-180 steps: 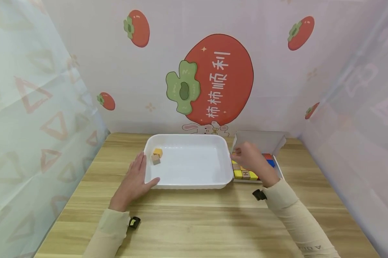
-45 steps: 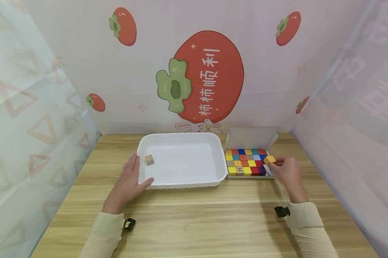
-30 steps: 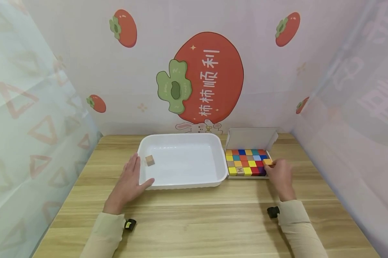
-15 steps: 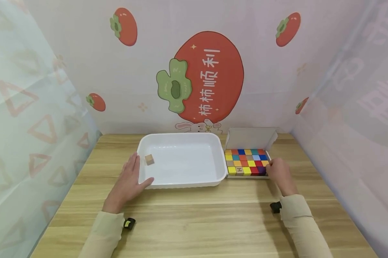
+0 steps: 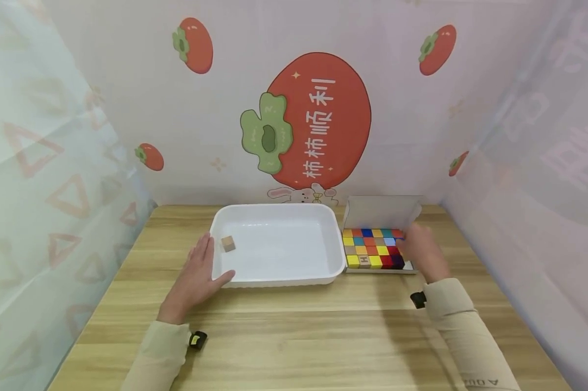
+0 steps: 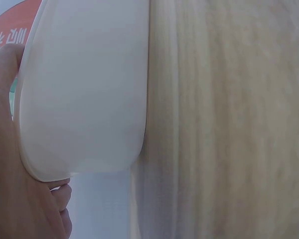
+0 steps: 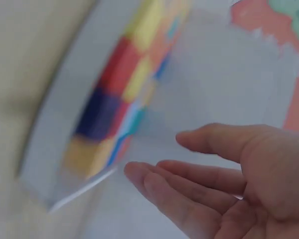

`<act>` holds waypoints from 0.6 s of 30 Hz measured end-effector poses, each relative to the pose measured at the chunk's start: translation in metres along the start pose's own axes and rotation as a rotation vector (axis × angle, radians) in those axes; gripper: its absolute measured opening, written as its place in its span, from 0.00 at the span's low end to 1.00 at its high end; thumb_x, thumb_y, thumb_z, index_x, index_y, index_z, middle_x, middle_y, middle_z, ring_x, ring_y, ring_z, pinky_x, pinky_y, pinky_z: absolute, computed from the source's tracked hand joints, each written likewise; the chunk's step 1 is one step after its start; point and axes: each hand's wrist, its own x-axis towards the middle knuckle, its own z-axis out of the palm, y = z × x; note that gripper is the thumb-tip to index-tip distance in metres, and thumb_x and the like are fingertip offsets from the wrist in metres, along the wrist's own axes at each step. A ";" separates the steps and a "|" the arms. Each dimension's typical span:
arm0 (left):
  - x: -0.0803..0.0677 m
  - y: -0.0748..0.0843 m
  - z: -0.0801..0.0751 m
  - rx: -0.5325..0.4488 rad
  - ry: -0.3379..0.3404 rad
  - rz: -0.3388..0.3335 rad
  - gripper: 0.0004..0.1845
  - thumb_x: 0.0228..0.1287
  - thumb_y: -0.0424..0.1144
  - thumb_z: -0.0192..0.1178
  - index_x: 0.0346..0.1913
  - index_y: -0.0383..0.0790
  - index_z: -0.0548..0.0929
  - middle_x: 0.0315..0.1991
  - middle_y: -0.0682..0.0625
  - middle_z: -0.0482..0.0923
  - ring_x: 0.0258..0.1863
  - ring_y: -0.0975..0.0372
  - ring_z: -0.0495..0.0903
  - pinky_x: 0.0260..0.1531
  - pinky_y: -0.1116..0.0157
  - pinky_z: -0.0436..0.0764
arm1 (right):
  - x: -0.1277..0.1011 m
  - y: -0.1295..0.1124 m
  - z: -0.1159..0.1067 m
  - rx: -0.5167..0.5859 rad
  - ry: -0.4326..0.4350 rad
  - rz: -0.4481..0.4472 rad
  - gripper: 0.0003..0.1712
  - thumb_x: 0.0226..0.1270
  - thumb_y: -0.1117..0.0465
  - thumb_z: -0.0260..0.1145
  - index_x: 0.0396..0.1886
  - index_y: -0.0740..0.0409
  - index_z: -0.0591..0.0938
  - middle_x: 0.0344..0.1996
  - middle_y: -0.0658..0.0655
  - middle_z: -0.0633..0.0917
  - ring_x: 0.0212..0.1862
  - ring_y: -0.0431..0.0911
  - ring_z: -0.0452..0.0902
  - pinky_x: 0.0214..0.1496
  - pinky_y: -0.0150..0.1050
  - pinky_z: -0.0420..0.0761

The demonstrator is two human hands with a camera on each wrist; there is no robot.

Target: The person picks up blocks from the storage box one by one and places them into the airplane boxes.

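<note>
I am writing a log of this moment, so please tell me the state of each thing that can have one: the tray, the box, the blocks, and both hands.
white tray: upright on the table, holding one block.
tan block: lying loose in the tray, near its left wall.
cardboard box: open, lid flap standing up.
coloured blocks: packed in rows inside the box.
left hand: fingers straight, resting against the tray's left corner.
right hand: fingers relaxed, holding nothing, at the box's right edge.

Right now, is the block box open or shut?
Open. The block box has its lid standing upright behind it, leaving the coloured cubes exposed.
</note>
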 end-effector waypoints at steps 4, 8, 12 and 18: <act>0.000 0.002 0.001 -0.007 -0.001 -0.004 0.61 0.72 0.67 0.58 0.84 0.26 0.40 0.87 0.34 0.33 0.87 0.40 0.37 0.84 0.36 0.45 | 0.001 -0.037 0.002 -0.019 0.050 -0.117 0.15 0.71 0.65 0.67 0.23 0.67 0.80 0.20 0.56 0.78 0.23 0.45 0.71 0.25 0.37 0.73; 0.001 0.002 0.001 -0.002 -0.001 -0.007 0.61 0.72 0.66 0.59 0.84 0.26 0.40 0.87 0.34 0.33 0.87 0.40 0.37 0.84 0.36 0.45 | 0.002 -0.079 0.012 0.033 0.055 -0.254 0.09 0.70 0.67 0.70 0.38 0.71 0.89 0.36 0.66 0.90 0.35 0.54 0.87 0.37 0.46 0.89; 0.002 0.002 0.001 0.003 0.000 -0.004 0.61 0.72 0.66 0.59 0.84 0.26 0.40 0.87 0.34 0.33 0.87 0.40 0.37 0.84 0.36 0.45 | 0.005 -0.124 0.024 0.038 -0.011 -0.313 0.16 0.71 0.63 0.71 0.53 0.69 0.88 0.49 0.68 0.91 0.51 0.59 0.90 0.51 0.52 0.92; 0.002 0.002 0.002 0.004 0.001 -0.005 0.61 0.71 0.66 0.60 0.84 0.26 0.40 0.87 0.34 0.34 0.87 0.40 0.38 0.84 0.36 0.45 | 0.031 -0.170 0.048 0.081 -0.123 -0.497 0.20 0.73 0.57 0.73 0.59 0.61 0.87 0.54 0.61 0.91 0.55 0.52 0.89 0.59 0.47 0.90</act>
